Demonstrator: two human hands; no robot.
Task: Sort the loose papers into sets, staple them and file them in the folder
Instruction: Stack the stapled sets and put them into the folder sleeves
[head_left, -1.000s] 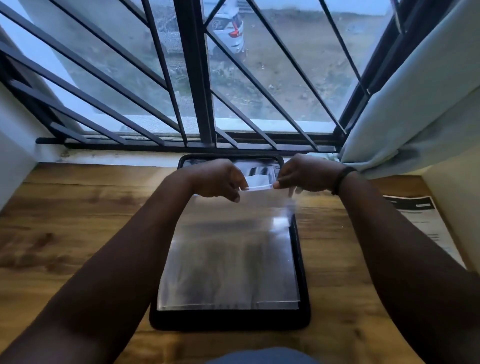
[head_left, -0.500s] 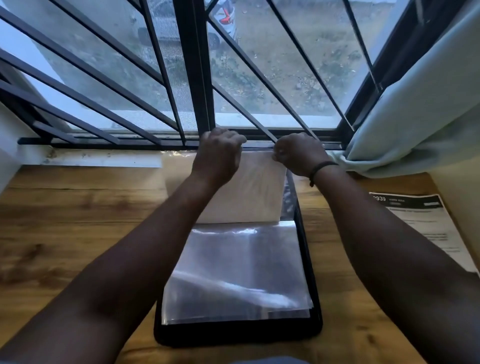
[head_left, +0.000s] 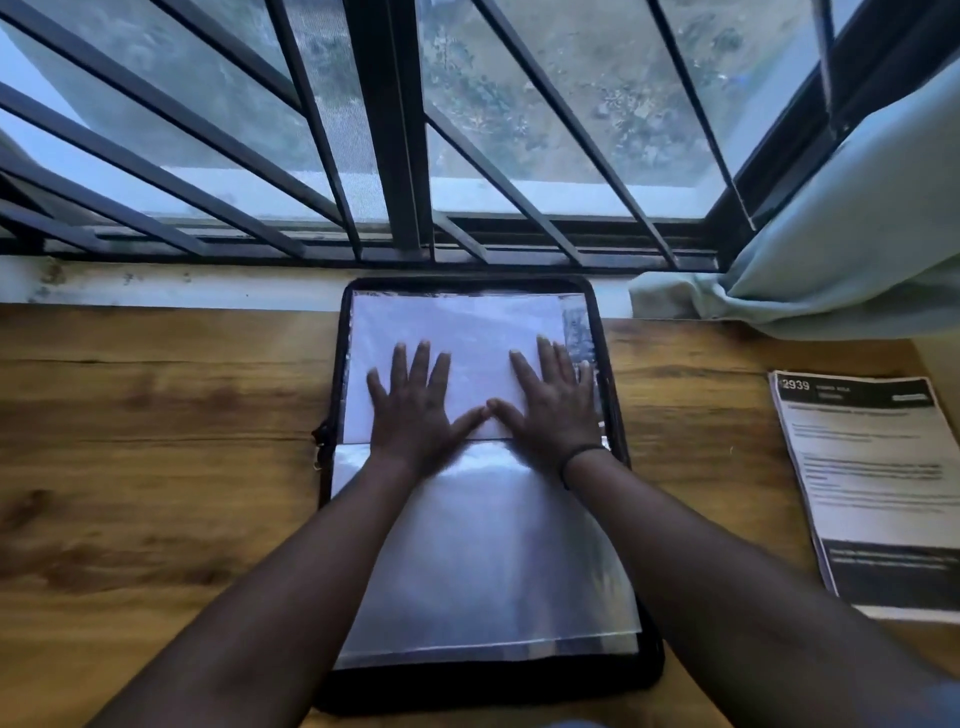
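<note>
A black zip folder (head_left: 652, 670) lies open on the wooden desk, its far half against the window sill. The far half holds a clear sleeve with a white paper set (head_left: 457, 332) inside it. My left hand (head_left: 413, 402) and my right hand (head_left: 553, 400) press flat on that sleeve, fingers spread and straight, thumbs nearly touching. The near half shows shiny empty-looking plastic sleeves (head_left: 488, 561). A printed paper set (head_left: 878, 493) with a black header reading 2939 lies on the desk to the right.
Bare wooden desk (head_left: 156, 441) stretches left of the folder. A barred window (head_left: 395, 130) runs along the far edge. A pale curtain (head_left: 831, 249) hangs at the right and droops onto the sill.
My hands were pinching the sleeve's top edge and lifted it toward the window. The sleeve has flipped onto the far half and both hands have opened flat on it.
</note>
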